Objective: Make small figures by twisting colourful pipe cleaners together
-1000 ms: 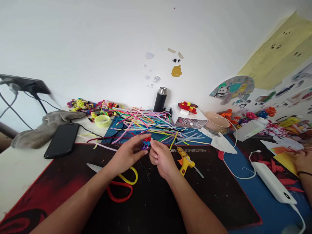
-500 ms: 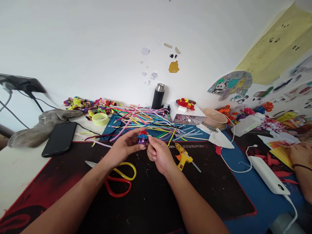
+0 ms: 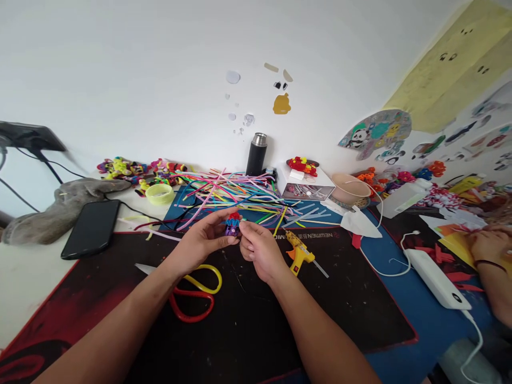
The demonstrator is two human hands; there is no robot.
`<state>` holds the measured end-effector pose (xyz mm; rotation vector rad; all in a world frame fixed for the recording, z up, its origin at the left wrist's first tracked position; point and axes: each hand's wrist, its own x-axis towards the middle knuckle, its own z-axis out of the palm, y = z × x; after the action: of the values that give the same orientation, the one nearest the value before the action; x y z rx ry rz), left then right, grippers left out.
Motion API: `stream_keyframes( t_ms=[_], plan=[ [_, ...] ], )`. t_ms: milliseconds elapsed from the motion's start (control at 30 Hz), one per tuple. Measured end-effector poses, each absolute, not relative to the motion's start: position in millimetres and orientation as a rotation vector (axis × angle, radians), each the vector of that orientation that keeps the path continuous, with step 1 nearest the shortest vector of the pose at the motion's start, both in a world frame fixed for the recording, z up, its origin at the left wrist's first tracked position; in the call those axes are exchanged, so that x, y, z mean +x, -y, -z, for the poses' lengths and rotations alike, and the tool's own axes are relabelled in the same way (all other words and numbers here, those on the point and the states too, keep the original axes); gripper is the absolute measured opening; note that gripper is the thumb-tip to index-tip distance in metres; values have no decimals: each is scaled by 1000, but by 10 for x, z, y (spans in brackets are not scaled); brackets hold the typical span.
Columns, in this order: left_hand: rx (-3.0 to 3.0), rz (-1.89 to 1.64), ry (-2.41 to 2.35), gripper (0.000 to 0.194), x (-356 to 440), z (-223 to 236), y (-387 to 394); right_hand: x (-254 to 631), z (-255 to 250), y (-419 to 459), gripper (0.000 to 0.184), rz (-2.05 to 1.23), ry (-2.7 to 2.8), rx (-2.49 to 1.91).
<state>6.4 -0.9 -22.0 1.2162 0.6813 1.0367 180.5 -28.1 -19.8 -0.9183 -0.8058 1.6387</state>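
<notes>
A small pipe-cleaner figure [image 3: 232, 224] in red, blue and purple is held up above the dark desk mat [image 3: 256, 330]. My left hand [image 3: 200, 239] grips it from the left between thumb and fingers. On its right side, my right hand [image 3: 260, 248] pinches its edge, the other fingers curled in; the exact spot they hold is hidden. Scissors [image 3: 192, 305] with one red and one yellow handle lie under my left forearm. Right of my right hand, a yellow glue gun [image 3: 299, 255] rests on the mat with a glue stick poking out.
Behind my hands lies a heap of coloured pipe cleaners [image 3: 228, 194], with a black thermos [image 3: 256, 154] beyond. A phone [image 3: 91, 229] is at left. A white power bank [image 3: 436, 280] with a cable lies at right, near another person's hand [image 3: 490, 245].
The view has shifted slightly, so everything sits a little further left and up. Both hands keep their hold on the figure, with hardly any movement.
</notes>
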Motion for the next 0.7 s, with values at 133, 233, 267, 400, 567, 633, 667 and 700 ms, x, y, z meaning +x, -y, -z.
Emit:
stream_keyframes(
  t_ms=[133,233,267,400,567,633,667,700],
  plan=[
    [1190,-1028,-682,63,56,191,35,1816,195,278,48,-1635,806,-930],
    [1091,-1031,-681,52,49,169,49,1816,198,280,47,-1641,811,-924],
    [1054,-1039,-684,46,49,163,49,1814,199,282,46,-1641,814,-920],
    [964,-1072,-705,36,66,153,35,1796,195,297,45,-1637,837,-907],
    [949,-1085,-719,34,85,145,31,1788,193,307,47,-1641,840,-920],
    [944,-1079,-718,34,85,133,38,1790,199,307,47,-1645,838,-913],
    [943,-1076,-718,34,85,126,42,1791,202,305,47,-1646,837,-909],
    [942,-1074,-719,35,84,118,45,1792,203,303,46,-1646,837,-906]
  ],
)
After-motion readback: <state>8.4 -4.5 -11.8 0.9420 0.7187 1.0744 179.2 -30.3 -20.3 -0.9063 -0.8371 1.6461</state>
